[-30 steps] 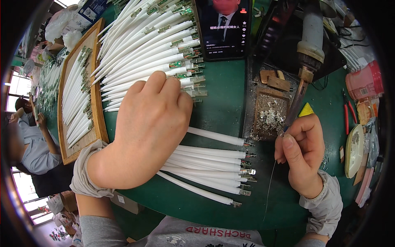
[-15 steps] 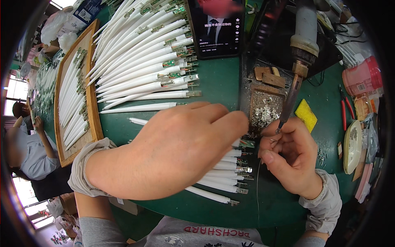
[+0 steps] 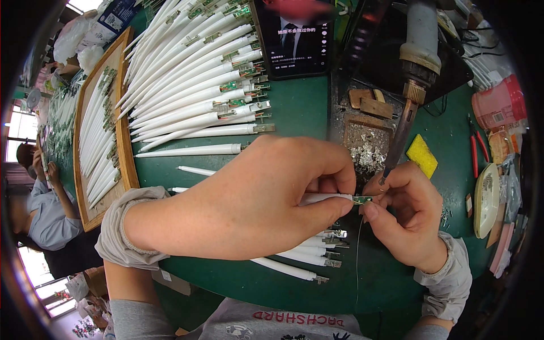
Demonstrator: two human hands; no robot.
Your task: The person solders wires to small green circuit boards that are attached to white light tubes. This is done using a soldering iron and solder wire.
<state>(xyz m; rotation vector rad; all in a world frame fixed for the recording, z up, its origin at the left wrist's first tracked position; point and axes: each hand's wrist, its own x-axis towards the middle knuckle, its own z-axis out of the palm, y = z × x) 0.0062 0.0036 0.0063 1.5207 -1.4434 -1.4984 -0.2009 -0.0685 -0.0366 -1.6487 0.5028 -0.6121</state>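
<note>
My left hand (image 3: 249,195) is closed round a white tapered stick (image 3: 327,198), whose small green circuit board (image 3: 361,200) points toward my right hand. My right hand (image 3: 405,212) pinches a thin wire (image 3: 358,255) that trails down over the table; its fingertips meet the board's end, and the exact contact is partly hidden. Just above those fingertips is the tip of a soldering iron (image 3: 412,93), pointing downward. Beneath and beside my left hand lie more white sticks (image 3: 289,272) with boards, partly covered by the hand.
A large fan of white sticks (image 3: 192,85) covers the upper left, beside a wooden-framed tray (image 3: 134,164). A phone (image 3: 292,71) lies at the top. Solder scraps (image 3: 368,153), a yellow sponge (image 3: 422,157), red-handled pliers (image 3: 475,150) and a pale dish (image 3: 486,201) are rightward. Another person (image 3: 51,207) sits far left.
My left hand has moved slightly right and now shows a white stick in its fingers, its board brought to my right fingertips. My right hand stays near the iron tip.
</note>
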